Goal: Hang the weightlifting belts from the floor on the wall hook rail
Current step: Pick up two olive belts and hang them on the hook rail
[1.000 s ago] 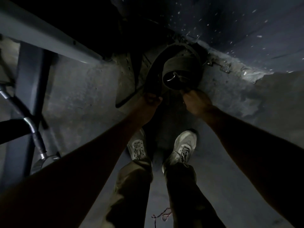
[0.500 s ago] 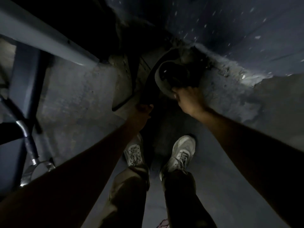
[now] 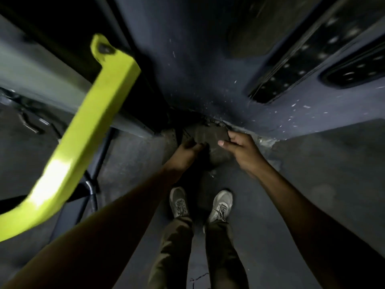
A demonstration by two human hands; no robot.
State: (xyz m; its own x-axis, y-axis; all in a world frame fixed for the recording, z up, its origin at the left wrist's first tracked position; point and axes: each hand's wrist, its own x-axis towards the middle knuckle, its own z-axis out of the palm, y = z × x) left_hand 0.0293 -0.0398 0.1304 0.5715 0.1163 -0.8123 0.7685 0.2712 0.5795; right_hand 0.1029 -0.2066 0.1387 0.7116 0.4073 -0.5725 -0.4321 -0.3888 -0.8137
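My fingers [image 3: 224, 142] on the right hand [image 3: 241, 152] curl around the edge of the rolled belt [image 3: 208, 135], and my left hand [image 3: 186, 152] grips its dark strap on the other side. The belt sits between them, low in the corner where the floor [image 3: 312, 174] meets the wall [image 3: 198, 69], above my shoes [image 3: 220, 205]. In this dim light I can't see the buckle, so I judge the roll could slip loose or snag. The yellow bar [image 3: 83, 132] juts close on my left; rising carelessly, I might knock it.
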